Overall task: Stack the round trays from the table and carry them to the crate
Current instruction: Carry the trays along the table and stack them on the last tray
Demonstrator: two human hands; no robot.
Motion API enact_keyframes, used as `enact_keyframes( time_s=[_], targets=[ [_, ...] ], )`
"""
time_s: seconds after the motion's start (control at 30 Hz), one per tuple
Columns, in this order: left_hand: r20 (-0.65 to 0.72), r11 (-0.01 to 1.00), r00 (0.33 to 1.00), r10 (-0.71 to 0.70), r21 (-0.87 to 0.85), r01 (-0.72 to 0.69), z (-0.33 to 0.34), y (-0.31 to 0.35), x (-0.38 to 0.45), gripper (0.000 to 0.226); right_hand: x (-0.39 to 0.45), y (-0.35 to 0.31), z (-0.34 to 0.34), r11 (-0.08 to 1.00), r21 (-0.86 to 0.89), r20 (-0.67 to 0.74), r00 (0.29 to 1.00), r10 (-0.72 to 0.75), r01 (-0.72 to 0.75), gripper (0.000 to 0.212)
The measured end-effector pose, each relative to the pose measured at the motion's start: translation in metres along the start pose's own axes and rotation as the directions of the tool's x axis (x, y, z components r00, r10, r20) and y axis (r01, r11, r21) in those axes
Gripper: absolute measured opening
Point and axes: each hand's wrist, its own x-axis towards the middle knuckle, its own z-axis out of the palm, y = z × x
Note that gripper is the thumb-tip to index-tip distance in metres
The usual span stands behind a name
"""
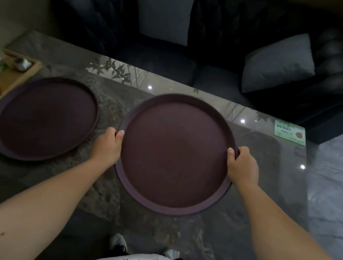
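A dark maroon round tray point(174, 153) sits in the middle of the grey marble table point(247, 188). My left hand point(107, 145) grips its left rim, thumb over the edge. My right hand point(242, 166) grips its right rim the same way. Whether another tray lies directly beneath it, I cannot tell. A second maroon round tray point(44, 118) lies flat on the table to the left, apart from both hands. No crate is in view.
A wooden tea tray point(3, 83) with small items stands at the table's left end, touching the second tray's rim. A green card point(290, 132) lies at the far right corner. A black sofa point(214, 46) with grey cushions lines the far side.
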Motion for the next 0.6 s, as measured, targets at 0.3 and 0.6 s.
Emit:
enact_keyframes(
  time_s=[0.3,0.6],
  targets=[
    [-0.054,0.993,0.992,-0.113,0.037,0.115,-0.068,-0.088,0.016,0.036,-0.009,-0.101,0.060,0.995,-0.008,0.070,0.993,-0.098,0.099,0.031],
    [-0.126,0.965,0.957,-0.262,-0.028,0.261,-0.127,-0.169,0.015,0.035,-0.021,-0.199,0.116,0.975,-0.013,0.170,0.961,-0.216,0.222,0.028]
  ],
)
